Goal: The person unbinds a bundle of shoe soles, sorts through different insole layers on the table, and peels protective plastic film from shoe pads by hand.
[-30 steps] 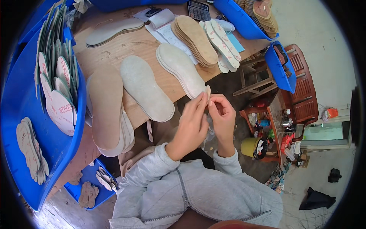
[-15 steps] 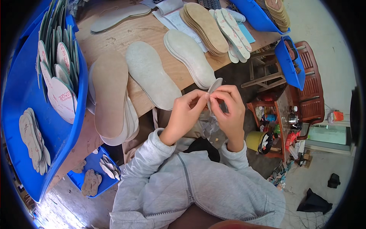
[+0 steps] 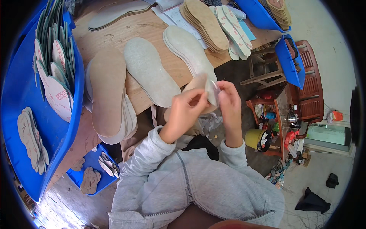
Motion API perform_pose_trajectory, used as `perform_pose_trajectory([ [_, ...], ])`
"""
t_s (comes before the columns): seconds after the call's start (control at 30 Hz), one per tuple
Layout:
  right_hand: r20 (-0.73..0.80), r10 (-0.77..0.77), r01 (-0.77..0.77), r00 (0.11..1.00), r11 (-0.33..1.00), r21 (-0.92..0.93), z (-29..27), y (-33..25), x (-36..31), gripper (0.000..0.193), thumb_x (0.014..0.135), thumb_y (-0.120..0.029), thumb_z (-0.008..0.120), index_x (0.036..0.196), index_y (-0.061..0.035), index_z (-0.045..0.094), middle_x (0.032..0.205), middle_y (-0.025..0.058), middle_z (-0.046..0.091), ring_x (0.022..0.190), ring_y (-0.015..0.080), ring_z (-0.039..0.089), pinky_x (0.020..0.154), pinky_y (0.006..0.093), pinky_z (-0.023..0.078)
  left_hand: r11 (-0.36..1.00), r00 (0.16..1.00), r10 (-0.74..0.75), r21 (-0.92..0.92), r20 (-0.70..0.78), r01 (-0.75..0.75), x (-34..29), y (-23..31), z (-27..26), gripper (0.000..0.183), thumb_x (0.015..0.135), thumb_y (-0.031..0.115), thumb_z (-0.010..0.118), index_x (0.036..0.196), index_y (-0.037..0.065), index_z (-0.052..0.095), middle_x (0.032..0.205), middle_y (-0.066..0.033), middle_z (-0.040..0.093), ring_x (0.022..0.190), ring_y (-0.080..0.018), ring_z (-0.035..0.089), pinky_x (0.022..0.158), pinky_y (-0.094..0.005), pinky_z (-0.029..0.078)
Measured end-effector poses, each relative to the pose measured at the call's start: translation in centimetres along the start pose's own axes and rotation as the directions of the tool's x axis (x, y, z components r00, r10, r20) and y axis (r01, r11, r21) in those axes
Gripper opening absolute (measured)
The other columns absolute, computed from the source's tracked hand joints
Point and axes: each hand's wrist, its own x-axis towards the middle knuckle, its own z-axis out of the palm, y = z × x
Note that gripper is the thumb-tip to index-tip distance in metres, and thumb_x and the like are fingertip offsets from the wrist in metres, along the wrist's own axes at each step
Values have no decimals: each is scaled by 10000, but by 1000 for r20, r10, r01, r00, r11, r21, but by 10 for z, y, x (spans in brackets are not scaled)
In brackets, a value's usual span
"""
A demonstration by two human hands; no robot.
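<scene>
In front of my chest, my left hand (image 3: 187,114) pinches a beige insole (image 3: 199,83), blurred by motion and bent at its end. The fingers of my right hand (image 3: 230,108) close on a thin, shiny, see-through film (image 3: 215,92) at the insole's right end. Just beyond my hands, on the table edge, lies a pile of pale grey insoles (image 3: 187,49). A light grey insole (image 3: 148,72) lies to its left. Further left, a tan insole (image 3: 108,95) tops another pile that overhangs the edge.
A large blue bin (image 3: 57,145) at the left holds upright insoles (image 3: 59,91). Tan insoles (image 3: 204,24) and printed white ones (image 3: 234,32) lie at the far right of the wooden table (image 3: 108,40). A yellow bucket (image 3: 254,138) stands on the floor, right.
The insole has turned from edge-on to showing its broad face. My right hand has moved slightly down and away from my left, drawing the film out from the insole's end.
</scene>
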Motion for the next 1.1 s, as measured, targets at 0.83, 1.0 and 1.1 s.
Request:
perform_pose_trajectory([
  [0.83,-728,-137,-636,672,397,-662,-402,163,-79,359,879,-351,622,888,8,621,777,104,619,681,187,563,629,344,445,990,897,-139,96,421,108,-8,-12,23,370,980,297,494,896,-45,608,713,-103,606,661,-127,523,627,-317,450],
  [1.0,-898,78,-859,434,-265,-438,-452,118,-162,544,843,-430,646,1094,48,578,1013,191,618,950,254,580,804,337,457,937,823,-10,293,568,-191,7,-17,15,343,953,269,513,841,-44,597,833,-141,614,766,-254,608,688,-352,467],
  [1.1,-746,278,-671,605,-326,-666,-369,63,-128,685,822,-478,660,1217,71,552,1155,243,617,1111,294,590,910,332,464,795,665,-43,428,746,-429,12,-18,29,318,924,261,538,840,-41,593,933,-177,598,870,-349,600,741,-395,471],
])
